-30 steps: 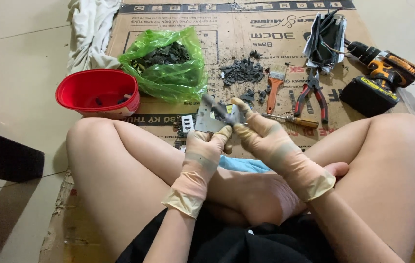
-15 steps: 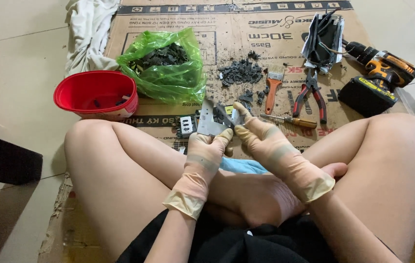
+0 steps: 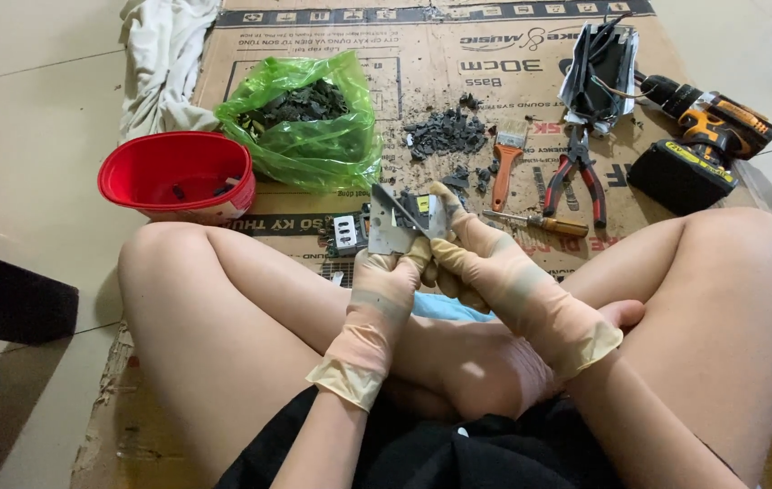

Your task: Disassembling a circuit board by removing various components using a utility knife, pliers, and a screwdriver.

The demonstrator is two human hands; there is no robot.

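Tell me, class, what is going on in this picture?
A person sits cross-legged on flattened cardboard, wearing thin gloves. The left hand and right hand together grip a small grey metal part. Around it lie a red bowl, a green bag of dark scraps, a brush, pliers, a screwdriver and a cordless drill.

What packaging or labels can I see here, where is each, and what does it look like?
Flattened cardboard box: spread on the floor as a mat, brown with dark printing.
Green plastic bag: on the cardboard beside the red bowl, translucent, holding dark scraps.
Drill battery: far right, black with a yellow label.
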